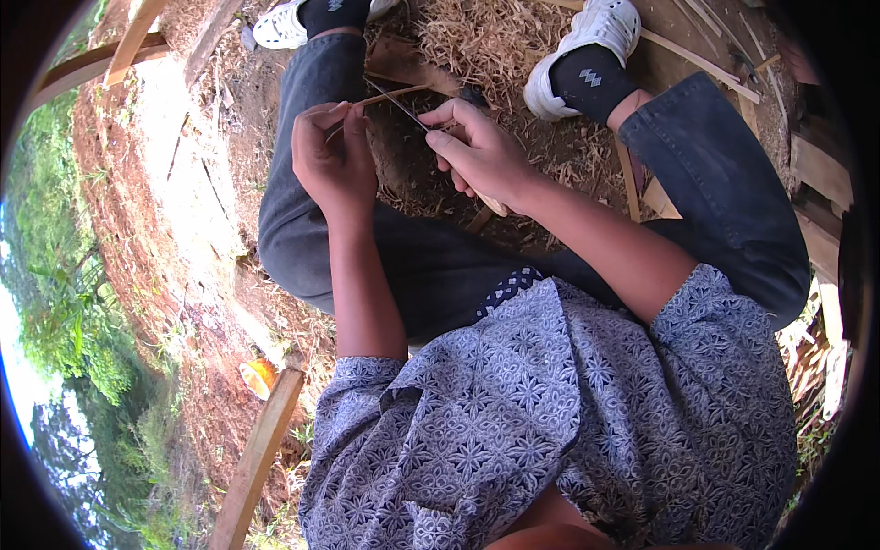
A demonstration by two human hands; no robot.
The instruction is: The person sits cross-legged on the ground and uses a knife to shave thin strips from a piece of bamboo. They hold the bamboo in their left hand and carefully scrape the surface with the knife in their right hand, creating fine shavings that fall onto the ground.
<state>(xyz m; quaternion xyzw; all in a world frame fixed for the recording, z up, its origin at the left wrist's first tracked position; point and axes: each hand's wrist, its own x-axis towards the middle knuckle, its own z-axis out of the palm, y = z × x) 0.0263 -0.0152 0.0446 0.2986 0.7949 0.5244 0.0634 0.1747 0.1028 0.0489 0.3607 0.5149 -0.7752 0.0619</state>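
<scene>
Left hand (332,163): grip pinched on one end of a thin wooden strip (408,91).
Right hand (478,154): grip wrapped around a knife (403,109), its pale handle (492,203) jutting below.
Strip: raised above the ground, crossing the blade near the left fingertips.
Wood shavings (486,37): heaped between white shoes (548,90).

Head-worn fisheye, facing down at nearby hands (336,163).

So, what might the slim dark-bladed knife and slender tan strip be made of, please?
Slim dark-bladed knife: probably dull metal blade, thin and straight; tan handle end suggests smooth wood. Slender tan strip: apparently bare wood or bamboo, by colour.
</scene>
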